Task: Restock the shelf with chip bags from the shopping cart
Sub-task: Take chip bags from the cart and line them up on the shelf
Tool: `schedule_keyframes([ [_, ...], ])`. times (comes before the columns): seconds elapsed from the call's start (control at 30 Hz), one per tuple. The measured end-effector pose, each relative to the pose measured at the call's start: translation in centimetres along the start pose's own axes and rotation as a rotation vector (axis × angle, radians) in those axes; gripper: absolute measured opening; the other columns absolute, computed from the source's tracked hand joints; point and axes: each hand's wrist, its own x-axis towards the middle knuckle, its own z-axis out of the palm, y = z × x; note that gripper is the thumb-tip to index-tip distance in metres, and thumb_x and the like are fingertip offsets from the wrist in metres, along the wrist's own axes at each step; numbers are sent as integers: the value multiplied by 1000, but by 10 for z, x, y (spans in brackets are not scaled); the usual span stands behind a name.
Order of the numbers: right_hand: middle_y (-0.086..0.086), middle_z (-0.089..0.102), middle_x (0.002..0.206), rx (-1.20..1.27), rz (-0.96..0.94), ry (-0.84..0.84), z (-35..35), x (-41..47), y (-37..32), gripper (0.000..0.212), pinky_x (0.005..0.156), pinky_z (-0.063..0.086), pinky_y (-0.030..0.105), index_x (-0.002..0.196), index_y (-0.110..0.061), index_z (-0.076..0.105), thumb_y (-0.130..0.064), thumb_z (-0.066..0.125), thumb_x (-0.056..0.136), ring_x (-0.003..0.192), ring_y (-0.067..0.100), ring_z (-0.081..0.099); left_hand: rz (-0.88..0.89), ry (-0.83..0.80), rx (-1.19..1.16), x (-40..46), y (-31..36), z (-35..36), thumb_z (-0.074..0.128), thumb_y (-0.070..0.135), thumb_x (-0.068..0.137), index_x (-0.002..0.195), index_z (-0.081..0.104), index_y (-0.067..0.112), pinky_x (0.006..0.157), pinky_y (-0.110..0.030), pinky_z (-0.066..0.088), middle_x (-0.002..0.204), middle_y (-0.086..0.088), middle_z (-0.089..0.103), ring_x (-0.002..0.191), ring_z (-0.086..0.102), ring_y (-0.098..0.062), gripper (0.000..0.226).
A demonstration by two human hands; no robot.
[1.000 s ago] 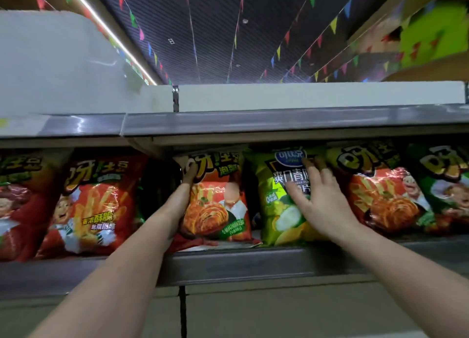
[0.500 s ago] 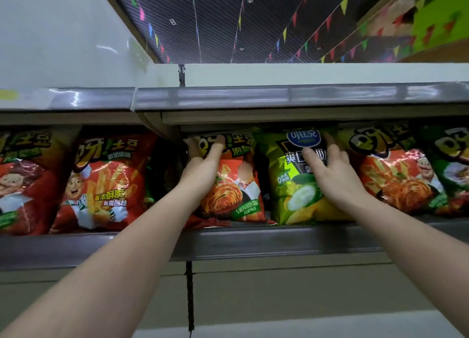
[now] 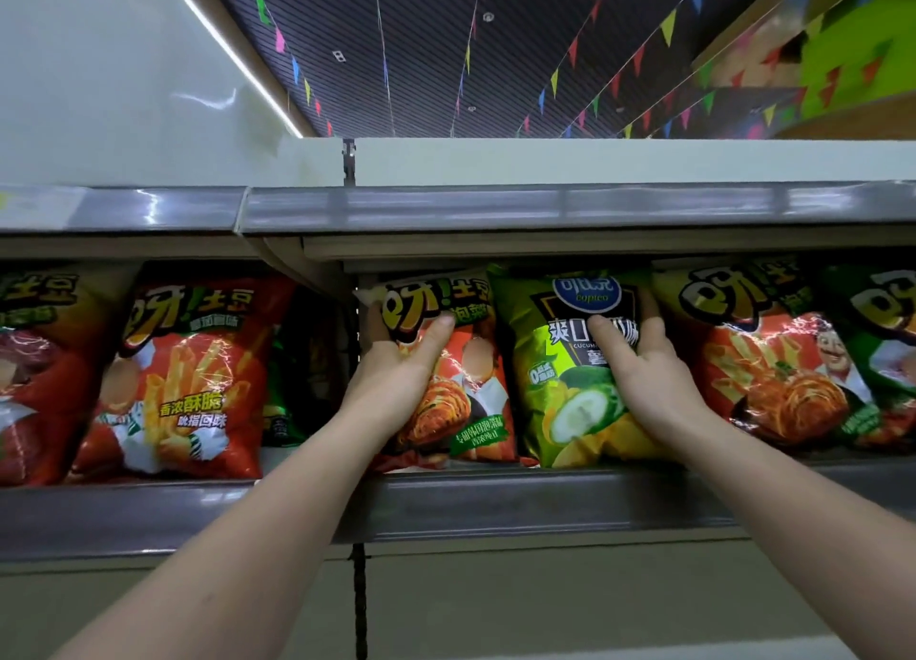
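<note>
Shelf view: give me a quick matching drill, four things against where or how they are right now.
1. left hand
2. right hand
3. red fries bag
4. shelf rail

a. below the bags
b. grips the green cucumber bag
c. untouched, left of both hands
d. grips the orange kimchi bag

Pairs: 1-d, 2-b, 3-c, 4-a

Left hand (image 3: 396, 377) grips the upper left edge of an orange kimchi-flavour chip bag (image 3: 456, 391), thumb across its front, the bag standing upright on the shelf (image 3: 545, 501). Right hand (image 3: 644, 377) grips the right side of the adjoining green cucumber chip bag (image 3: 560, 386), its fingers (image 3: 657, 324) curled behind the edge. Red fries-print bag (image 3: 183, 377) stands well left; another orange bag (image 3: 773, 362) touches the green one's right side.
</note>
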Motion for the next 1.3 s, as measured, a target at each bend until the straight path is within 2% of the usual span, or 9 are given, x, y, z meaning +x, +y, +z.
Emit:
schedule_keyframes([
  [0.07, 16, 26, 152, -20, 0, -13, -2, 0, -2, 75, 109, 24, 39, 151, -24, 3, -52, 41, 92, 137, 33, 29, 3, 17, 70, -3, 3, -1, 38, 73, 82, 106, 56, 5, 84, -34, 42, 110, -14, 62, 95, 57, -28, 75],
  [0.2, 23, 31, 145, -242, 0, -13, -12, -6, -15, 75, 104, 31, 41, 149, -11, 14, -50, 43, 92, 131, 38, 35, 10, 88, 246, -17, 11, -7, 34, 68, 87, 140, 35, 2, 103, -40, 34, 142, -20, 39, 130, 39, -35, 84],
  [0.3, 22, 37, 140, -418, -215, 130, -16, -21, -29, 64, 103, 31, 42, 143, -6, 31, -36, 54, 90, 129, 35, 35, 148, 191, 230, -33, 10, -11, 39, 57, 93, 143, 29, 5, 107, -39, 29, 146, -18, 34, 135, 33, -32, 73],
  [0.47, 6, 35, 147, -307, -528, 36, 6, -53, -57, 53, 112, 16, 27, 140, -14, 40, -20, 56, 90, 140, 18, 24, 348, 289, 150, -59, 0, -21, 41, 40, 98, 143, 33, 17, 106, -27, 27, 145, -3, 37, 134, 32, -15, 51],
  [0.6, -2, 42, 142, -137, -627, -127, 36, -71, -81, 45, 104, 21, 17, 135, -19, 46, -22, 54, 92, 136, 12, 32, 366, 353, 145, -76, -11, -46, 43, 33, 98, 137, 42, 19, 101, -21, 29, 136, 3, 46, 127, 39, -10, 41],
  [0.87, -2, 45, 139, 64, -514, -424, 87, -88, -115, 43, 77, 23, 16, 138, -22, 42, -29, 46, 96, 123, 16, 43, 51, 561, 124, -98, -35, -126, 45, 33, 98, 132, 47, 15, 102, -34, 38, 130, -3, 53, 122, 47, -19, 38],
  [1.07, 5, 50, 134, 173, -307, -534, 107, -88, -133, 46, 82, 35, 29, 140, -20, 40, -35, 43, 97, 95, 16, 47, -128, 635, 105, -103, -48, -183, 44, 37, 97, 137, 43, 14, 100, -33, 36, 137, -8, 49, 124, 46, -26, 46],
  [1.2, 6, 48, 138, 216, -212, -474, 118, -74, -145, 46, 97, 36, 34, 138, -17, 44, -36, 43, 97, 121, 24, 46, -154, 657, 44, -84, -56, -221, 41, 36, 99, 139, 40, 11, 92, -24, 36, 136, -9, 49, 120, 48, -25, 47],
  [1.3, 10, 53, 129, 244, -102, -414, 135, -65, -156, 42, 100, 38, 39, 131, -11, 51, -35, 43, 97, 117, 28, 48, -162, 624, 40, -62, -64, -247, 38, 34, 100, 140, 41, 11, 76, -19, 32, 130, -9, 50, 110, 51, -22, 46],
])
